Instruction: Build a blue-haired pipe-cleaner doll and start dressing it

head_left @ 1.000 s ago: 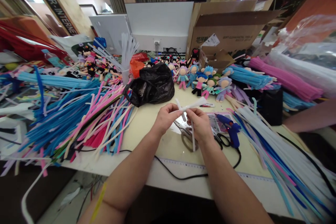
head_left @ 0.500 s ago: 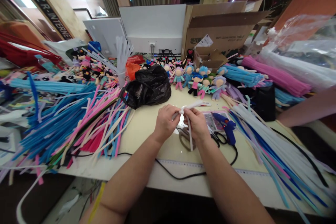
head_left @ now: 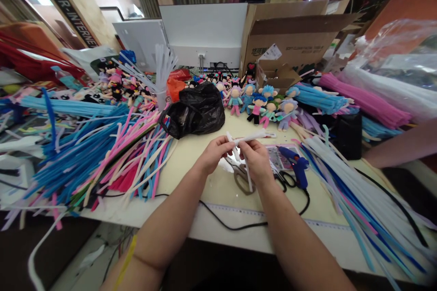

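White pipe cleaners (head_left: 254, 135) are pinched between my two hands above the table. My left hand (head_left: 218, 151) has thumb and fingers closed on them at the left, where a short white end sticks up and another slants down. Closed around them from the right is my right hand (head_left: 255, 157); a white strand hangs down beneath its fingers and a bundle of ends points up and right. Below the hands lie brown-handled scissors (head_left: 243, 182). Black-handled scissors (head_left: 286, 181) and a blue glue gun (head_left: 297, 166) rest right of my right hand.
Blue and pink pipe cleaners (head_left: 85, 150) are heaped at left, white and blue ones (head_left: 362, 191) at right. A black plastic bag (head_left: 201, 111), several small dolls (head_left: 259, 105) and a cardboard box (head_left: 293, 41) stand behind. A black cord (head_left: 225, 225) crosses the front.
My left fingers have shifted along the white pipe cleaners, and a short white end now stands up between the hands. The view has moved slightly.
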`<state>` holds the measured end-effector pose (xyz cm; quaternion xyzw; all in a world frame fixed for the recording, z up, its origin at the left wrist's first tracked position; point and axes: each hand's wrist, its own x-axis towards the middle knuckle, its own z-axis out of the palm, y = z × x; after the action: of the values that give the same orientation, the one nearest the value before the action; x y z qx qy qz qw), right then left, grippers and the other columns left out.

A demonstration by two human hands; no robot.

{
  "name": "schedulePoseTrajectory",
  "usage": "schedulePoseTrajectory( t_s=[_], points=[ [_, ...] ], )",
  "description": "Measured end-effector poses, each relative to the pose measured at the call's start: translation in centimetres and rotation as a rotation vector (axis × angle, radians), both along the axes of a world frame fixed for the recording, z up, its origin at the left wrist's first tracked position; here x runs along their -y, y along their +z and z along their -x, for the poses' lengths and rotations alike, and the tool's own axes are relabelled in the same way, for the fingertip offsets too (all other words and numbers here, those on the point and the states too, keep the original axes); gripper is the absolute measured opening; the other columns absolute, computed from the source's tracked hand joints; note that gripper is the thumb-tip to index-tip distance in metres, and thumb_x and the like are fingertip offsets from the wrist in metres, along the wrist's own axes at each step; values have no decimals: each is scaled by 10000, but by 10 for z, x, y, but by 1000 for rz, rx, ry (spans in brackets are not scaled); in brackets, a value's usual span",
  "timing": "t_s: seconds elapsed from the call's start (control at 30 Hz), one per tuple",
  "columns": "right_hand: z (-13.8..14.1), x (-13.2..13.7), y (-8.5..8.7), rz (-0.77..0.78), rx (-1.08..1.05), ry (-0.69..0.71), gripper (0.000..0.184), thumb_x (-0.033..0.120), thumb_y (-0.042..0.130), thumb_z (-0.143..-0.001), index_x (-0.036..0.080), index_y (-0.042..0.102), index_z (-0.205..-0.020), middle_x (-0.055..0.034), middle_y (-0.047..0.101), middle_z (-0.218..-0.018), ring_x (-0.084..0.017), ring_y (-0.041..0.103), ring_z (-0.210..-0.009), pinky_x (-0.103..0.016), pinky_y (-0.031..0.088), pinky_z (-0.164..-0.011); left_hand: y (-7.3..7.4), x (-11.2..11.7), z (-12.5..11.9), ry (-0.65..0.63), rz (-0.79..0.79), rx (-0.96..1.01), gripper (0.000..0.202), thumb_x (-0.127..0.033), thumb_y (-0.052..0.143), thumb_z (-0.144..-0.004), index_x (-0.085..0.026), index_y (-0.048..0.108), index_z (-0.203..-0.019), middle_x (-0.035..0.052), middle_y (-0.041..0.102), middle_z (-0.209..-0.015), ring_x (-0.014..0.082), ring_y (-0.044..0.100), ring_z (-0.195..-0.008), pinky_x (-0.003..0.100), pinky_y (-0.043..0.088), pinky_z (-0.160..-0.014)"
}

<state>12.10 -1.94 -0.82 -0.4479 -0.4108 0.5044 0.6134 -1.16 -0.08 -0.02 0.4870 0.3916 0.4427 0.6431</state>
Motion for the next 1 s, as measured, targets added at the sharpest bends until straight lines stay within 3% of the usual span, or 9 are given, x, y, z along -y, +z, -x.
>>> schedulePoseTrajectory(
  t_s=[0.3,0.5,0.67,0.87,0.93,1.0],
  points=[
    [1,-4,-2,74,-21,-13,222,365,712,-647,160,634,-679,38,560,-576,-68,418,-438,-225,318,-427,2,0,1,68,-152,-56,341,-385,747,-659,-132,637,-858,15,628,-755,114,544,-686,247,418,-657],
    [-1,-6,0,144,-83,-7,284,395,762,-575,161,607,-613,44,527,-521,-58,388,-398,-214,270,-385,-2,2,-2,149,-317,-143,240,-346,710,-718,-158,601,-820,1,623,-767,137,587,-753,263,450,-735],
    [-1,-5,2,153,-108,22,309,413,770,-571,156,603,-608,48,512,-508,-50,379,-394,-203,256,-382,-2,6,-1,246,-569,-413,119,-302,616,-813,-183,607,-812,7,610,-766,140,570,-733,259,433,-705],
    [-2,-5,1,188,-164,47,357,447,778,-584,160,565,-583,45,507,-514,-49,384,-400,-201,271,-388,-3,10,-1,298,-890,-744,84,-225,544,-857,-204,625,-860,43,635,-845,182,558,-852,329,402,-819],
    [-3,-5,1,197,-199,49,371,434,797,-560,165,542,-568,51,492,-500,-44,366,-391,-200,257,-381,-3,10,-1,270,-885,-745,104,-178,553,-828,-208,637,-882,50,647,-877,193,559,-894,352,392,-861],
    [-5,-6,1,187,-228,36,355,406,810,-541,163,554,-583,54,489,-498,-43,365,-396,-198,260,-382,-3,7,0,220,-773,-620,192,-132,566,-774,-206,640,-935,56,654,-925,195,566,-926,356,400,-878]
  ],
)
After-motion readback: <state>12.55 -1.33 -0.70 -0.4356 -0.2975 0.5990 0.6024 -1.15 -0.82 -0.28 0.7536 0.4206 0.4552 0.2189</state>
